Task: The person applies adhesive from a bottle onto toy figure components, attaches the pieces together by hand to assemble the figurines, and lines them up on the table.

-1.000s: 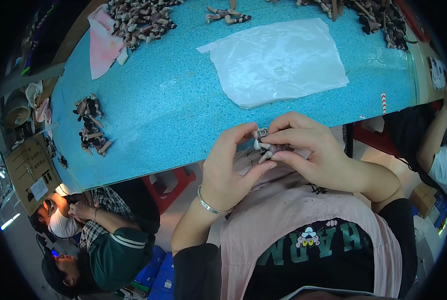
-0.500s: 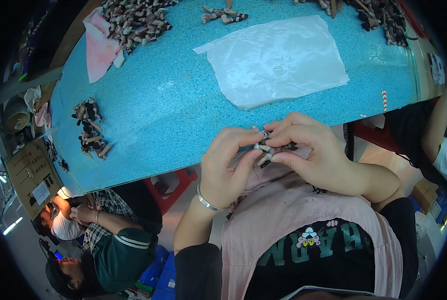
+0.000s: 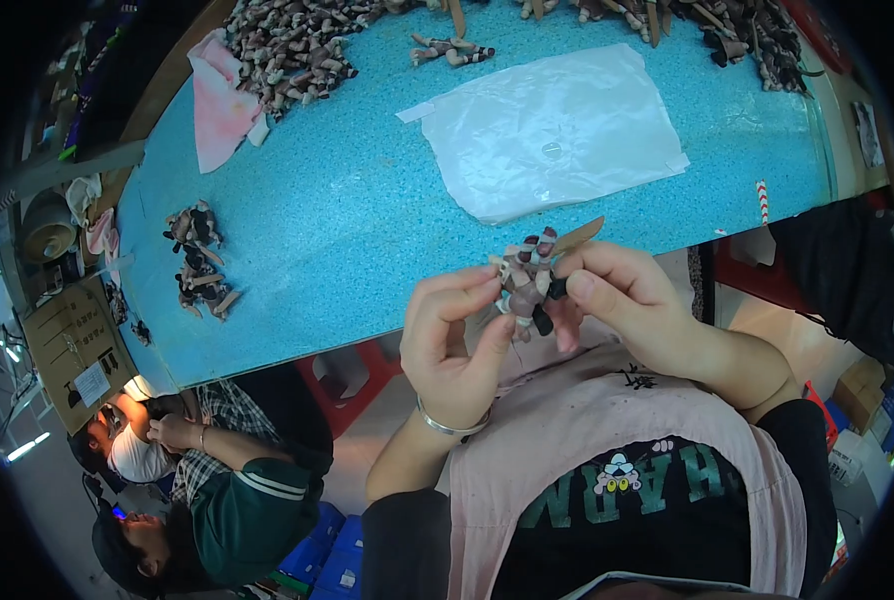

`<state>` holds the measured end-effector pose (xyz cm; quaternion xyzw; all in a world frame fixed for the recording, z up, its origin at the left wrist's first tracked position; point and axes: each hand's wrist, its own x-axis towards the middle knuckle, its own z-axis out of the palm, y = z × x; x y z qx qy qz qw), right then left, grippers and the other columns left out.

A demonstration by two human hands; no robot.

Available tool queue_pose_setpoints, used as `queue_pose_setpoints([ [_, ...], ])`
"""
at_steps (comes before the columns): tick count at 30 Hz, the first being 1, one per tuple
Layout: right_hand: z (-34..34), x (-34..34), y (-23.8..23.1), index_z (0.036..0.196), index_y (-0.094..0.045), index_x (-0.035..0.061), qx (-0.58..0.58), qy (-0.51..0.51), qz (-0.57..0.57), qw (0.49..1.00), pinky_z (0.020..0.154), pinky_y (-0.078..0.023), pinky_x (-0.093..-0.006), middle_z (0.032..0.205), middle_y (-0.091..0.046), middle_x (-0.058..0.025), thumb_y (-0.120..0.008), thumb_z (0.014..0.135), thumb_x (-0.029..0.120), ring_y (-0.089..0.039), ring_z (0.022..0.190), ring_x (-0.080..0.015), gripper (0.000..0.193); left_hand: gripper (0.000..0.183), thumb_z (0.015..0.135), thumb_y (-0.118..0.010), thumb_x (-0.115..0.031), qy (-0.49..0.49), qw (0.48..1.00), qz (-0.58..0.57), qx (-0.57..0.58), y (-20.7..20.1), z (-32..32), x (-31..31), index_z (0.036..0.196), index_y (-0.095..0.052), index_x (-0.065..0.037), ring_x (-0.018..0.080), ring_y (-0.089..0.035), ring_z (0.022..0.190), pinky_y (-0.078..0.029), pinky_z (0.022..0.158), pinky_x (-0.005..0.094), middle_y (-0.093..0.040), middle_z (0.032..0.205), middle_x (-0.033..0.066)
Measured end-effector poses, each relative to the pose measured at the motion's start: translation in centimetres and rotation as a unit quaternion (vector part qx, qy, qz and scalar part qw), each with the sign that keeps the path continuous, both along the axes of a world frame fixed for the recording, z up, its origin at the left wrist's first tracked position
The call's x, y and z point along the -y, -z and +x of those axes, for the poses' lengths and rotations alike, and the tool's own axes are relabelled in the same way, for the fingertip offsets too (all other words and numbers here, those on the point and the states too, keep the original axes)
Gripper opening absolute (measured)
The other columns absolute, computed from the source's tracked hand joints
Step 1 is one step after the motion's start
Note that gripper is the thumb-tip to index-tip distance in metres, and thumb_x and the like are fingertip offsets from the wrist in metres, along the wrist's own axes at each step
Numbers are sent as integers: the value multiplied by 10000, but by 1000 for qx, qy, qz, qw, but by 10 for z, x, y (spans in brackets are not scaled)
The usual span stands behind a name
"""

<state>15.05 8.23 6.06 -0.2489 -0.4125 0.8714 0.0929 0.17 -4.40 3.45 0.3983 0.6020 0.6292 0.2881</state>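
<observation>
Here, the left hand [image 3: 452, 335] and right hand [image 3: 632, 300] pinch a small figure [image 3: 527, 287] at the blue table [image 3: 317, 220]'s near edge, a flat brown piece [image 3: 579, 236] jutting far-right. It seems largely assembled; what remains is unclear. Similar figures [image 3: 195, 226] lie left, a heap [image 3: 292, 55] far left.

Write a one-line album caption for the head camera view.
Left hand and right hand hold a small figurine at the edge of a speckled blue table, near a white plastic sheet.
</observation>
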Motion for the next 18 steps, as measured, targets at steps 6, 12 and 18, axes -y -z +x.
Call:
queue_pose_setpoints([
  [6,3,-4,-1,789,-552,15,-19,-41,134,990,624,-419,-231,746,-526,-2,-492,1006,221,-492,680,-68,305,160,889,-617,-76,61,997,-13,36,-3,-14,1,1015,-608,22,188,-568,1021,-458,890,306,-573,1132,142],
  [12,3,-3,-1,751,-522,20,-16,-35,109,993,601,-379,-240,702,-490,4,-502,1000,212,-444,655,-69,315,149,880,-630,-53,186,926,-56,323,-11,-15,-16,1010,-582,1,141,-528,1051,-437,918,304,-521,1217,115],
  [18,2,-5,10,749,-508,6,-12,-30,292,956,587,-363,-290,680,-469,-40,-537,974,206,-424,639,-119,302,153,856,-652,-9,208,953,-28,218,-9,-14,-16,992,-584,-7,149,-519,1076,-435,927,311,-492,1252,134],
])
